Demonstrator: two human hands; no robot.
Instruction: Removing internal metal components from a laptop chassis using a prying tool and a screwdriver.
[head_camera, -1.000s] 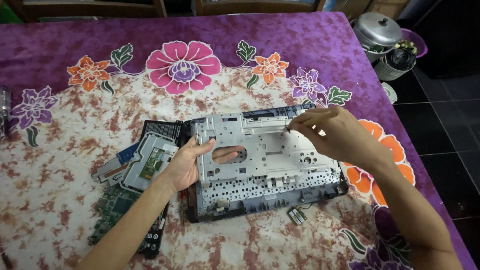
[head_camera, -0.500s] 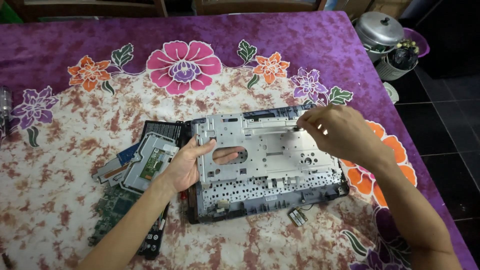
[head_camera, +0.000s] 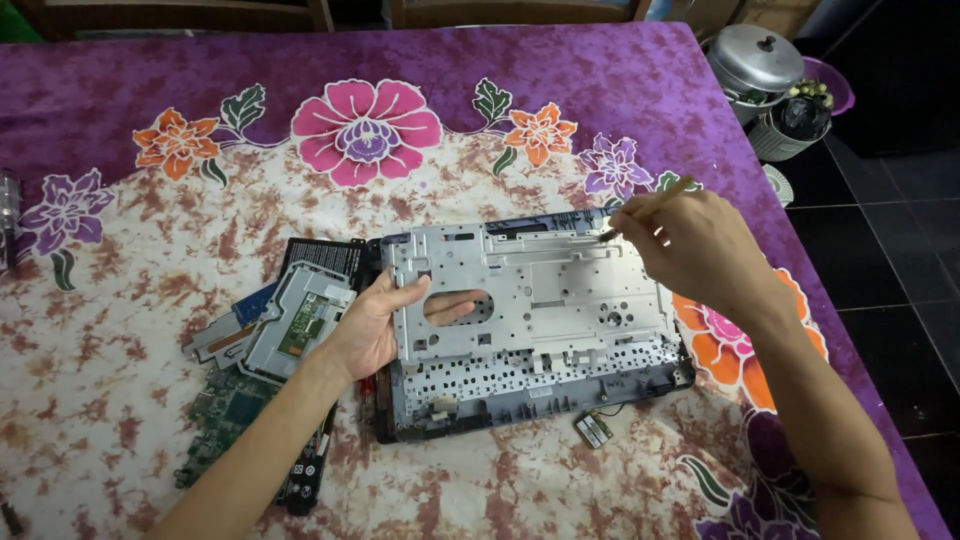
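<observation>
The left hand (head_camera: 375, 325) grips the grey metal laptop frame (head_camera: 530, 305); the right hand (head_camera: 700, 250) pinches a thin brown stick (head_camera: 650, 207) at its top edge. Pushing hard could snap the stick.

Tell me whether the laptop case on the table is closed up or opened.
Opened: the laptop case lies flat with its bare grey metal frame exposed, and a loose circuit board lies beside it.

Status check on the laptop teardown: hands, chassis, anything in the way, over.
Left hand grips the chassis at its left edge. Right hand holds a thin brush, tip on the top edge. Loose parts lie left, clear of the work.
</observation>
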